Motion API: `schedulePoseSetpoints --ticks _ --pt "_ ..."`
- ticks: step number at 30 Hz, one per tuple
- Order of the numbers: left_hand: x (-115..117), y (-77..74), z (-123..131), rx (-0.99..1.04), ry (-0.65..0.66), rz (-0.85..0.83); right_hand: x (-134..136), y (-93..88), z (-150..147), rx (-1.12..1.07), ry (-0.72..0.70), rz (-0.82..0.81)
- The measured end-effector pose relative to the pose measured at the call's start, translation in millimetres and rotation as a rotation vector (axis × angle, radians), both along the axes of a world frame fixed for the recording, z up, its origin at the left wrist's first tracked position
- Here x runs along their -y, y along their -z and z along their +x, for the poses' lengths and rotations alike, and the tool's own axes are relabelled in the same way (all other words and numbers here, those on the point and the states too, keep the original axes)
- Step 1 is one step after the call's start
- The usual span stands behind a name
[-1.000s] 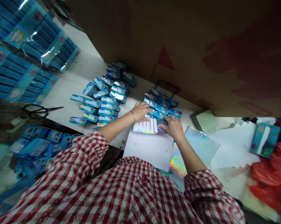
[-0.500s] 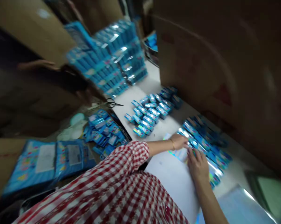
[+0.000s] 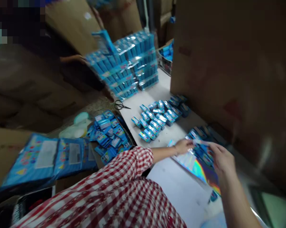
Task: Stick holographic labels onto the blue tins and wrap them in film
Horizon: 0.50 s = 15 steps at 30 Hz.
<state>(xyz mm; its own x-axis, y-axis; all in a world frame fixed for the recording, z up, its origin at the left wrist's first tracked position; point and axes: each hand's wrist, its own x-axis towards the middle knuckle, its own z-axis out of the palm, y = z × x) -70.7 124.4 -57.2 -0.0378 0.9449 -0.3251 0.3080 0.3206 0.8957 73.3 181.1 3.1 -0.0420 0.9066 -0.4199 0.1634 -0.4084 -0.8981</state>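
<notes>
My left hand (image 3: 184,147) reaches across a shiny rainbow-sheened sheet (image 3: 192,164), its fingers pinched together. A thin pale strip (image 3: 200,142), blurred, runs from those fingertips to my right hand (image 3: 223,158). The right fingers are bent and closed at the strip's other end; what kind of strip it is, I cannot tell. Under and behind the hands lie small blue boxes (image 3: 203,153) in rows, partly hidden by the fingers. White paper or board (image 3: 178,186) lies nearer to my body, beside the shiny sheet.
Small blue boxes (image 3: 154,122) stand grouped on the white table (image 3: 130,117), with scissors (image 3: 121,105) at its left edge. Wrapped blue stacks (image 3: 133,63) rise behind. A carton of blue packets (image 3: 109,136) is at left. A big cardboard box (image 3: 228,63) walls the right side. Another person's arm (image 3: 73,58) shows.
My right hand has moved right and up, away from my left hand, and the pale strip now spans between them. More of the shiny sheet shows. The view has shifted slightly.
</notes>
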Motion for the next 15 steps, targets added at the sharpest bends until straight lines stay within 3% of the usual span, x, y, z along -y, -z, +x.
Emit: schedulePoseSetpoints --ticks 3,6,10,15 --pt "-17.9 -15.8 -7.9 0.569 -0.351 -0.195 -9.7 13.1 -11.6 -0.103 0.135 -0.112" --pt "-35.5 -21.2 -17.5 0.837 -0.439 -0.278 -12.0 26.7 -17.0 -0.164 0.223 -0.118" --pt "-48.9 -19.1 -21.9 0.732 -0.495 -0.199 -10.6 36.3 -24.0 -0.178 0.308 -0.109" --pt "-76.2 -14.4 -29.7 0.446 -0.426 -0.13 -17.4 48.6 -35.6 -0.111 0.369 -0.06"
